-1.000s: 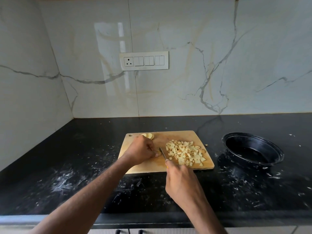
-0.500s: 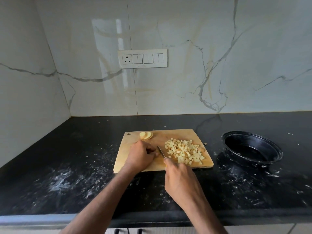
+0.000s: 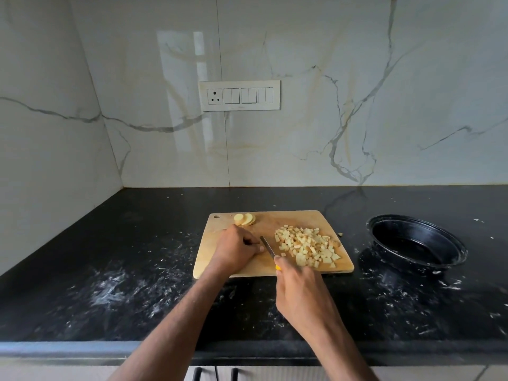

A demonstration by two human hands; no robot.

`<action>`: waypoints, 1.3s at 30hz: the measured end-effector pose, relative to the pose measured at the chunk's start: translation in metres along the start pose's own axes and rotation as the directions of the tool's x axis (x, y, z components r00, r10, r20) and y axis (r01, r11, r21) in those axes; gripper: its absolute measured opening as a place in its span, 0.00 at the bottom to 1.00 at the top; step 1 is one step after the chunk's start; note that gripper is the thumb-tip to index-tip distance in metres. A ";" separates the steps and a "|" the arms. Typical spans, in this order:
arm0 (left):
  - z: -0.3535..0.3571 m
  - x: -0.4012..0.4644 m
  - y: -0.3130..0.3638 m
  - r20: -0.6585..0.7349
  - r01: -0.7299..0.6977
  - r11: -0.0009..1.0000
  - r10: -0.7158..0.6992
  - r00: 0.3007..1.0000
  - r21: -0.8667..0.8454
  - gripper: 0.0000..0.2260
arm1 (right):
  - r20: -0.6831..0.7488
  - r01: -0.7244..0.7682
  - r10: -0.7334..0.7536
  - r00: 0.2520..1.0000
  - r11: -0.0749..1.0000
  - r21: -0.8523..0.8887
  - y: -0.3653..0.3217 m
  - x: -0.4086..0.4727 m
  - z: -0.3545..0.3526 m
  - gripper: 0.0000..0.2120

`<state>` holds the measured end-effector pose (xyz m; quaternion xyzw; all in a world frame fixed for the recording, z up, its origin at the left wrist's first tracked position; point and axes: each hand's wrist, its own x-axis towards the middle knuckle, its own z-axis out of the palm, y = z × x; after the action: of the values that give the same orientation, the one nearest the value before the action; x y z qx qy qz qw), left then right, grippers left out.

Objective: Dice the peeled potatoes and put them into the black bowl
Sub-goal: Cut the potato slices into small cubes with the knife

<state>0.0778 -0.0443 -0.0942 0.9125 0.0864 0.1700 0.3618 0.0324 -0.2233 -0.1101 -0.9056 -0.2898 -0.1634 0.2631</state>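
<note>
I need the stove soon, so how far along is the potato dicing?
Done: a pile of diced potato sits on the cutting board. In hand: the right hand holds the knife beside the left hand. Left: a few potato slices, and the black bowl holds no potato.

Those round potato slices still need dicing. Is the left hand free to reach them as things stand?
Probably yes. The slices lie uncovered at the board's far left, just beyond the left hand, though whatever its curled fingers hold stays hidden.

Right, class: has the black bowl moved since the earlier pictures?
No. The black bowl still sits on the countertop, the same way off the right edge of the cutting board.
</note>
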 end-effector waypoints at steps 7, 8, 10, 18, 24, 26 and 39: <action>0.000 0.000 0.000 -0.017 -0.014 1.000 0.015 1.000 0.020 0.04 | -0.013 -0.046 0.046 0.999 0.999 0.020 0.001 0.012 0.005 0.15; 0.000 0.000 0.000 -0.014 -0.012 1.000 0.012 1.000 0.018 0.04 | 0.000 -0.047 0.047 0.999 0.999 -0.002 0.000 0.014 0.005 0.15; 0.000 -0.001 0.001 -0.007 -0.010 1.000 0.010 1.000 0.020 0.04 | 0.029 -0.044 0.046 0.999 0.997 -0.056 -0.003 0.015 0.006 0.16; 0.001 -0.004 0.001 -0.030 -0.024 0.999 0.025 0.999 0.032 0.01 | 0.007 -0.028 0.030 1.000 0.973 -0.231 -0.018 0.019 0.011 0.21; 0.001 -0.008 -0.003 -0.032 -0.051 0.997 0.053 0.998 0.066 0.04 | -0.052 -0.125 0.120 0.991 0.987 -0.105 -0.014 0.014 0.006 0.16; 0.001 -0.008 -0.004 -0.043 -0.049 0.997 0.052 0.998 0.054 0.05 | -0.051 -0.107 0.103 0.993 0.991 -0.083 -0.016 0.013 0.006 0.14; 0.004 -0.005 -0.005 -0.074 -0.019 0.998 0.024 0.997 0.067 0.02 | -0.005 -0.029 0.029 1.000 0.996 -0.087 -0.018 0.011 0.005 0.14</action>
<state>0.0744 -0.0446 -0.1015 0.9179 0.0957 0.2047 0.3262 0.0311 -0.2032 -0.1023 -0.9200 -0.2688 -0.1737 0.2263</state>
